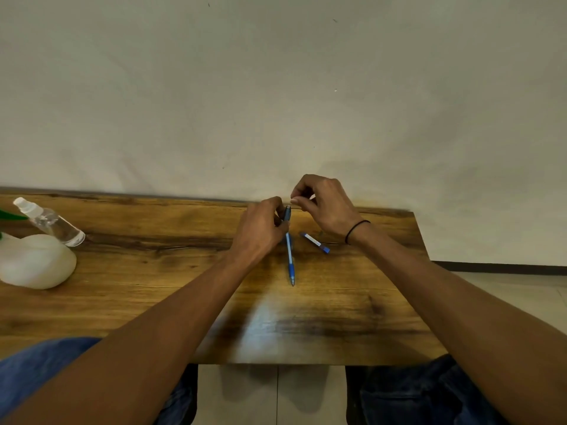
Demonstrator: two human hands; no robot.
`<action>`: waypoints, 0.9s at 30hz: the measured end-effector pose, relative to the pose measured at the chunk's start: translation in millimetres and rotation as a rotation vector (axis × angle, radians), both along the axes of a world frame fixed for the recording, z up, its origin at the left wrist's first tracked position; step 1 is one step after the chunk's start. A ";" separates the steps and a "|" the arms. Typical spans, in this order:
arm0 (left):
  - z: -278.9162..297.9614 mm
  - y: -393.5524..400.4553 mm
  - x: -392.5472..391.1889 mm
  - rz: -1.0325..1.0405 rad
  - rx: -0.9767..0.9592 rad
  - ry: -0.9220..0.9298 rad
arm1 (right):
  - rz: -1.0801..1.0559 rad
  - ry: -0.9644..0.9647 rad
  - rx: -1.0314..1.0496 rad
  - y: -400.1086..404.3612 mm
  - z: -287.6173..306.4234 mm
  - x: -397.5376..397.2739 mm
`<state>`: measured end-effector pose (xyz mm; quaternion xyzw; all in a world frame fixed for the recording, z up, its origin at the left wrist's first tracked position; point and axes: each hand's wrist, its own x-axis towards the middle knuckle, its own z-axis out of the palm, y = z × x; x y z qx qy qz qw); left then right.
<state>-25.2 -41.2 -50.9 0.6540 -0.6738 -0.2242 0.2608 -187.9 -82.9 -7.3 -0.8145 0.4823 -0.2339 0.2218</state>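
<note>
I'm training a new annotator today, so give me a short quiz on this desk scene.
1. True or false: the left hand grips the blue pen near its upper end.
2. Where is the small blue tube? A) on the table, right of the pen; B) in the left hand; C) on the floor.
3. Which wrist wears the black band?
Key: 1 true; 2 A; 3 the right.

Soft, even indoor light — a pale sheen lies on the bench (270, 320) near its front edge. Faint shadows fall on the floor (236, 391) beneath. The pen (290, 259) looks slightly smeared — wide-angle bending curves the bench's far edge.
</note>
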 end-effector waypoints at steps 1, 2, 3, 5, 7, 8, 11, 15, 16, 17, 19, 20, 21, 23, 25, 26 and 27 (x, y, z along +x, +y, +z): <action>0.2 0.3 0.0 -0.002 -0.002 0.003 | 0.019 0.009 -0.007 1.6 0.0 2.1; 0.3 0.6 0.1 -0.003 -0.002 0.005 | 0.031 0.017 -0.007 2.6 -0.3 3.4; 0.4 0.7 0.3 -0.004 0.000 0.005 | 0.038 0.027 -0.003 3.2 -0.3 4.0; 0.3 0.9 0.8 -0.002 0.007 0.007 | 0.044 0.036 0.003 3.5 -0.6 4.4; 0.4 0.9 1.3 -0.002 0.005 0.009 | 0.042 0.042 0.003 3.7 -0.3 4.9; 0.3 0.9 1.6 -0.005 0.000 0.008 | 0.039 0.046 0.004 4.0 -0.3 5.8; 1.2 0.7 1.9 -0.011 -0.001 0.014 | 0.043 0.076 0.006 4.0 1.3 7.6; 2.8 1.1 0.7 -0.012 0.015 0.011 | 0.121 0.269 -0.079 1.3 9.8 9.2; 3.0 1.1 0.0 -0.010 0.019 0.015 | 0.140 0.342 -0.102 0.8 12.1 10.4; 2.9 1.0 -1.0 -0.006 0.021 0.019 | 0.151 0.411 -0.122 0.8 14.1 12.4; 1.7 1.0 -2.3 0.003 0.020 0.025 | 0.148 0.503 -0.138 1.5 15.6 17.1; 0.8 1.4 -2.3 0.007 0.021 0.021 | 0.140 0.521 -0.127 1.5 15.2 18.5; -0.5 2.4 -1.6 0.008 0.023 0.013 | 0.129 0.527 -0.105 1.4 14.3 18.8; -4.4 4.5 1.4 0.003 0.034 0.016 | 0.095 0.476 -0.012 0.5 11.9 15.0; -7.1 5.6 5.6 -0.004 0.053 0.056 | 0.058 0.331 0.101 1.2 9.0 9.1; -7.3 5.7 7.0 -0.009 0.057 0.074 | 0.042 0.265 0.129 1.9 8.0 7.1; -7.2 5.4 7.4 -0.016 0.055 0.090 | 0.029 0.220 0.138 2.2 7.4 5.4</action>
